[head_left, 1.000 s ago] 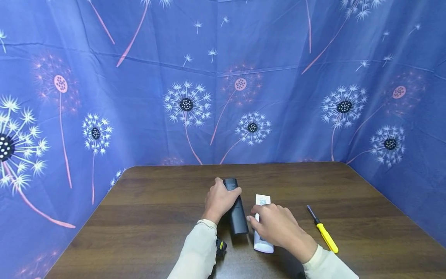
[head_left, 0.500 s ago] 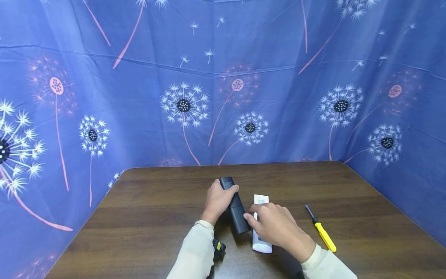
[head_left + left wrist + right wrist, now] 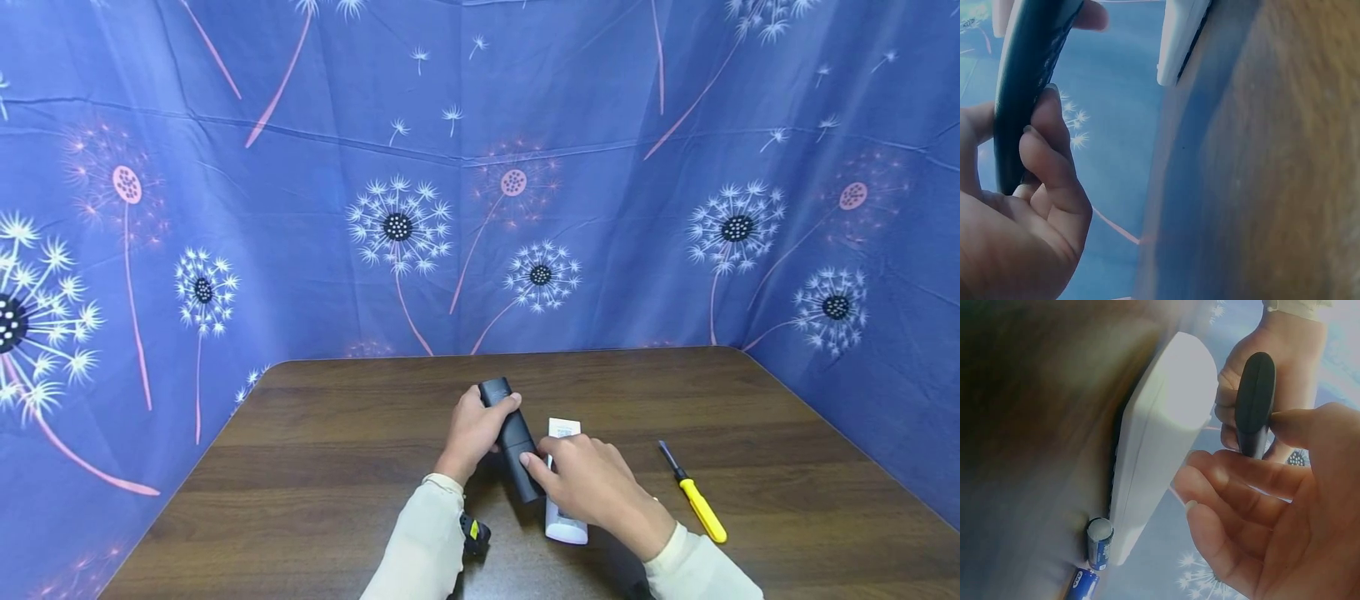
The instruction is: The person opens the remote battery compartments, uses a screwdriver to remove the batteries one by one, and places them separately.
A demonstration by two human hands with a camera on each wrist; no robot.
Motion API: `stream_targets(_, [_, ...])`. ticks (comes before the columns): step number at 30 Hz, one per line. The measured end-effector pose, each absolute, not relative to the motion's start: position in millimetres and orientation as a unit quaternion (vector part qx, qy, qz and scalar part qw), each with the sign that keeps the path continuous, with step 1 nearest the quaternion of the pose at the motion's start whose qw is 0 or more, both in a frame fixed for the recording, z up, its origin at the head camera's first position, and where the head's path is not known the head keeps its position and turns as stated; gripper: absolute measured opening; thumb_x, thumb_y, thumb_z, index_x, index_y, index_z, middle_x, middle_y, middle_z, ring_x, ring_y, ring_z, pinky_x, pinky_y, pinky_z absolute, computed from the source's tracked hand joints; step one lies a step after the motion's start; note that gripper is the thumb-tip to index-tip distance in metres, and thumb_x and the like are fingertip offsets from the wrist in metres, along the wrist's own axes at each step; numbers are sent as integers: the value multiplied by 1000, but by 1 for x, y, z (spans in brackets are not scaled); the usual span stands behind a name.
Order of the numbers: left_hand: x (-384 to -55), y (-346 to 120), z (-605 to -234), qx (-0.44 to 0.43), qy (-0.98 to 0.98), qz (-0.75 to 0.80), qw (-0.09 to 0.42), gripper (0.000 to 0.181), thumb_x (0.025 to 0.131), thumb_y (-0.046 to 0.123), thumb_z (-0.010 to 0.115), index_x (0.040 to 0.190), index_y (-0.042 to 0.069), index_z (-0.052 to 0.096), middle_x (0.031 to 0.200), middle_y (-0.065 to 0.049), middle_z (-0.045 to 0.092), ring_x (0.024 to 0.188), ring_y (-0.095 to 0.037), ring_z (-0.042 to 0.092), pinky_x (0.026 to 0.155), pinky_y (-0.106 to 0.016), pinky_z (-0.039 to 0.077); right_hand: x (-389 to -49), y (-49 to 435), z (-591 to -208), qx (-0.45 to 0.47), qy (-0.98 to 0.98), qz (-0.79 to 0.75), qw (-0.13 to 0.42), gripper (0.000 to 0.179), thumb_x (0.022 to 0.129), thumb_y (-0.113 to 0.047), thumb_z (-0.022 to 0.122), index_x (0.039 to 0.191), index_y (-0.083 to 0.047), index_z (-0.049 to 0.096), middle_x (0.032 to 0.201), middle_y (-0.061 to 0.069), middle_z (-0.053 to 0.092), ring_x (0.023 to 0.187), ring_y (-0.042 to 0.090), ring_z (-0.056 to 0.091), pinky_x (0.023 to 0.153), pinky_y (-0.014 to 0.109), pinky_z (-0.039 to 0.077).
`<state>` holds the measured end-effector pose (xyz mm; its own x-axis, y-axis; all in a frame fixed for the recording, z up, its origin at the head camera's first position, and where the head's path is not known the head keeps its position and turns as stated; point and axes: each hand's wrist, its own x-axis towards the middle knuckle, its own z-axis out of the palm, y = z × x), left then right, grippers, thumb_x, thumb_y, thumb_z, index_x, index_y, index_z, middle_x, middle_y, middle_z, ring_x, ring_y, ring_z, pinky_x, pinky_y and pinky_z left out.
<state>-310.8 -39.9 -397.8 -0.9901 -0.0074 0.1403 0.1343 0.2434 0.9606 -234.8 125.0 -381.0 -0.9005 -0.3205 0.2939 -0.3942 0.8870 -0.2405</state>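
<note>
A black remote control (image 3: 516, 442), button side down and back up, is held slightly above the table, tilted. My left hand (image 3: 472, 429) grips its far part, thumb across the back; in the left wrist view that hand's fingers (image 3: 1050, 150) curl around the remote control (image 3: 1029, 75). My right hand (image 3: 600, 487) pinches the near end, its thumb on the back cover. The right wrist view shows the remote control's end (image 3: 1255, 394) between the right thumb and index finger. A white remote control (image 3: 566, 529) lies face down under the right hand, partly hidden.
Two blue batteries (image 3: 1099, 540) are beside the white remote control. A yellow-handled screwdriver (image 3: 701, 504) lies to the right on the brown wooden table (image 3: 337, 467). A blue dandelion-print cloth (image 3: 300, 208) hangs behind. A black and yellow thing (image 3: 474, 533) shows under the left sleeve.
The black remote control has tilted, its near end shifting right toward the right hand. My right thumb has moved onto its back cover. The white remote control and screwdriver stay put.
</note>
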Motion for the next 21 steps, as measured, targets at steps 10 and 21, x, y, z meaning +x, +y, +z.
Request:
stream_targets(10, [-310, -37, -398, -51, -760, -645, 62, 47, 90, 40, 71, 111, 0, 59, 85, -11, 61, 61, -18, 60, 44, -30, 51, -239, 126, -380, 176, -964, 166, 111, 33, 101, -44, 57, 76, -22, 61, 53, -10, 44, 45, 6, 40, 42, 27, 34])
stream_targets(21, [-310, -34, -400, -60, -709, -701, 40, 45, 91, 41, 71, 109, 2, 58, 80, -9, 61, 54, -14, 56, 41, -25, 47, -244, 125, -377, 155, -959, 220, 88, 37, 101, -49, 55, 80, -20, 66, 57, -9, 50, 48, 8, 47, 44, 31, 39])
